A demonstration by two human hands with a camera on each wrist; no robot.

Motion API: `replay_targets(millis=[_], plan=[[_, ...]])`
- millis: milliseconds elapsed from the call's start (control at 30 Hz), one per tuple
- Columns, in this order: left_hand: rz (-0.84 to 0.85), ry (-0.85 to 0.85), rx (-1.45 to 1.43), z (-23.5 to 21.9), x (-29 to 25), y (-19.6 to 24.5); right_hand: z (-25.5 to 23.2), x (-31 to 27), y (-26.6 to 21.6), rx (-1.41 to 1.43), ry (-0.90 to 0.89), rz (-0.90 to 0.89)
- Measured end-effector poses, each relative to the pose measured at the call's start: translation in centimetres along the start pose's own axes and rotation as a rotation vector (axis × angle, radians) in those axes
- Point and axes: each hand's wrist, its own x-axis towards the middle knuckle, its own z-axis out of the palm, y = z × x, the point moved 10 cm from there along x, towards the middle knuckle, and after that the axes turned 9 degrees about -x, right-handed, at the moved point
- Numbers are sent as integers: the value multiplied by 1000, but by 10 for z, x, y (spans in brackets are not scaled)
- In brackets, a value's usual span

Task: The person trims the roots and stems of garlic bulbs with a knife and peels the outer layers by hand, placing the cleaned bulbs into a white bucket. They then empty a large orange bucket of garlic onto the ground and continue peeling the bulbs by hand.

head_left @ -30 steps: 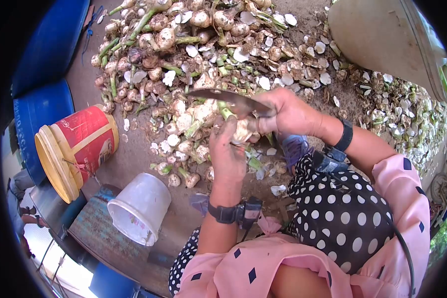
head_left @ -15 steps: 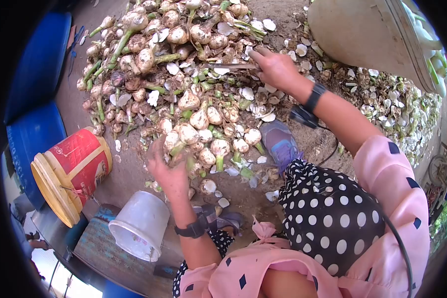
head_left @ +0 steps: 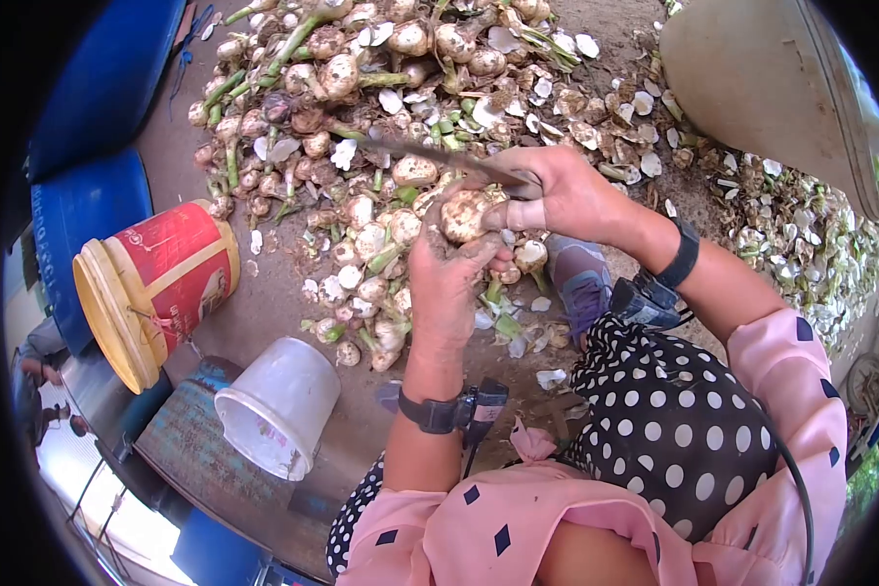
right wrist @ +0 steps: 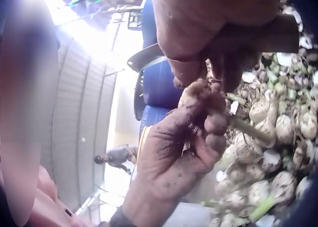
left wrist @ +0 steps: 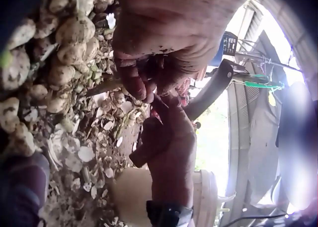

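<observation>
My left hand (head_left: 442, 288) holds a round, soil-stained bulb (head_left: 467, 215), its fingers around the lower side. In the right wrist view, a stem (right wrist: 252, 131) juts out past the fingers of that hand. The right hand (head_left: 566, 200) grips a knife; its dark blade (head_left: 435, 156) points left above the bulb. The thumb of this hand lies against the bulb's right side. From the left wrist, the knife's blade (left wrist: 211, 90) and the brown handle (left wrist: 141, 156) show on either side of the right hand. Loose bulbs with green stems (head_left: 371, 239) lie just beyond the hands.
A big heap of unpeeled bulbs (head_left: 337, 73) spreads at the back. White peelings (head_left: 811, 264) cover the ground at right, below a pale bucket (head_left: 752, 78) of whitish bulbs. Left are a red-and-yellow bucket (head_left: 171, 283) and a tipped white bucket (head_left: 281, 405). A shoe (head_left: 578, 278) is near the hands.
Half a second ago the hands were apart, the left over the loose bulbs and the right farther off with the knife. Now they meet, and the left holds a different bulb.
</observation>
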Motion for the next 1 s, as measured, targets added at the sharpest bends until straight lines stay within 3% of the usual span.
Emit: replay_targets(millis=[33,100,133,200,467,533,600,633,667,700,733,800,867,1000], plan=[[5,1,6,-2,-2,1,-2,-2,-3,3,2,-6],[109,179,212,-23,-12,11,-2,-11,-13,-396,-2,-23],[110,183,214,-25,-15,10,1,-14,-16,-393,-3,-25],[86,269,343,-36,-21,7,14,-19,-32,-669,-37,-149],[84,196,273,-60,-23,-5,19,-23,-36,-754,-35,-195],[372,-240,1114,-37,-27,-4,17,-20,-18,-737,-85,-144],[203,262,198,-27,-47,19,-16,-19,65,-741,-10,196],[167,31,155,-19,-46,19,-39,-29,87,-576,42,363],[176,40,149,-27,-41,22,-52,-34,101,-405,83,515],[202,-44,296,-22,-36,26,-47,-33,97,-200,89,480],[219,-141,444,-16,-33,25,-44,-36,84,-199,99,489],[260,-178,388,-7,-32,26,-4,-25,51,-104,-188,444],[331,-298,553,7,-32,31,19,-24,37,83,-257,439],[468,-286,721,14,-38,43,41,-18,21,-33,-353,324]])
